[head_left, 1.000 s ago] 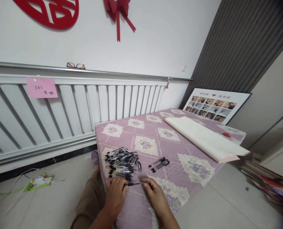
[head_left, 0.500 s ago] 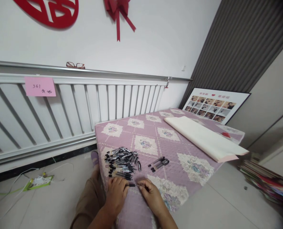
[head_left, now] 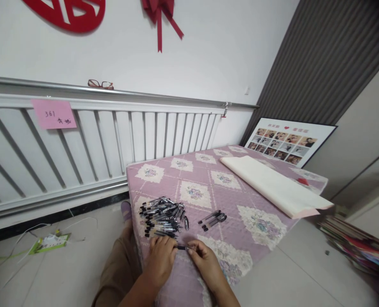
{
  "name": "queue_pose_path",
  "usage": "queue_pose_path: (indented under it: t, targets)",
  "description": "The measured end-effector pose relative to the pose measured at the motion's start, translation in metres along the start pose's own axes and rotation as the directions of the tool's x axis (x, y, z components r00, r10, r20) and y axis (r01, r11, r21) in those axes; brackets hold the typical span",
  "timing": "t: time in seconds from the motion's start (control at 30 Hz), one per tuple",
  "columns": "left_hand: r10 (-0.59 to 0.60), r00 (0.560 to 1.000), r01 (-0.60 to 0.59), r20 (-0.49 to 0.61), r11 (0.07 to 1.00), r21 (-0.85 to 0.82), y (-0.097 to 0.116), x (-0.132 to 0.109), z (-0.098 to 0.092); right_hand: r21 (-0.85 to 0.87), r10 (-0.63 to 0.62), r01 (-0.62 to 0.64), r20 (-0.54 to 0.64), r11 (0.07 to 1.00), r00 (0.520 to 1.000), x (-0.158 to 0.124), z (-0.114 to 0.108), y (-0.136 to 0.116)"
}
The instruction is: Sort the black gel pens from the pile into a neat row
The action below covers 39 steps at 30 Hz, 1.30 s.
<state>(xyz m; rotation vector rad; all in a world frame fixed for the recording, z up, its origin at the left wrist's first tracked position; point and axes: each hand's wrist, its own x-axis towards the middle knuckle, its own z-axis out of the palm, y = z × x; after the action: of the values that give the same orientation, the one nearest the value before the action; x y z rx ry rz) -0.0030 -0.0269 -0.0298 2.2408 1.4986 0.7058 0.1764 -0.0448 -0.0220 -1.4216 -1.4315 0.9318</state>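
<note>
My left hand [head_left: 161,258] and my right hand [head_left: 203,261] meet at the near edge of a purple quilted table [head_left: 208,179]. Both pinch one black pen [head_left: 182,247] that lies level between the fingertips, the left on one end and the right on the other. Just beyond my left hand lies a heap of several black and clear pens [head_left: 162,216]. A small group of pens [head_left: 213,219] lies apart, beyond my right hand.
A folded cream sheet [head_left: 272,185] lies across the table's far right. A framed photo collage [head_left: 288,140] leans on the wall behind. A white radiator [head_left: 96,140] with a pink note [head_left: 53,114] and glasses [head_left: 100,84] on its rail stands at left. Books [head_left: 355,243] lie on the floor.
My two hands have drawn closer together along the pen, so less of it shows between them. The camera tilted slightly.
</note>
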Motion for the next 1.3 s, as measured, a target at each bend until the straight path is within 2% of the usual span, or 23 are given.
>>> queue_pose_path:
  t: [0.23, 0.43, 0.67, 1.3]
  targets:
    - [0.016, 1.000, -0.017, 0.006, 1.000, 0.009, 0.002, 0.001, 0.000, -0.031, -0.017, 0.018, 0.039, 0.999, 0.999, 0.000, -0.003, -0.006]
    - [0.025, 0.999, -0.026, 0.041, 1.000, 0.013, 0.004, 0.000, -0.004, -0.057, -0.008, 0.008, -0.008, 0.998, 1.000, 0.000, -0.002, -0.007]
    - [0.011, 0.998, -0.012, 0.058, 1.000, 0.021, 0.006, -0.001, -0.009, -0.076, -0.015, 0.016, 0.015, 0.997, 1.000, -0.002, -0.003, -0.012]
    - [0.026, 0.998, -0.027, 0.065, 1.000, 0.006, 0.003, 0.000, -0.008, -0.185, -0.084, 0.099, 0.087, 0.978, 0.993, 0.000, 0.002, -0.005]
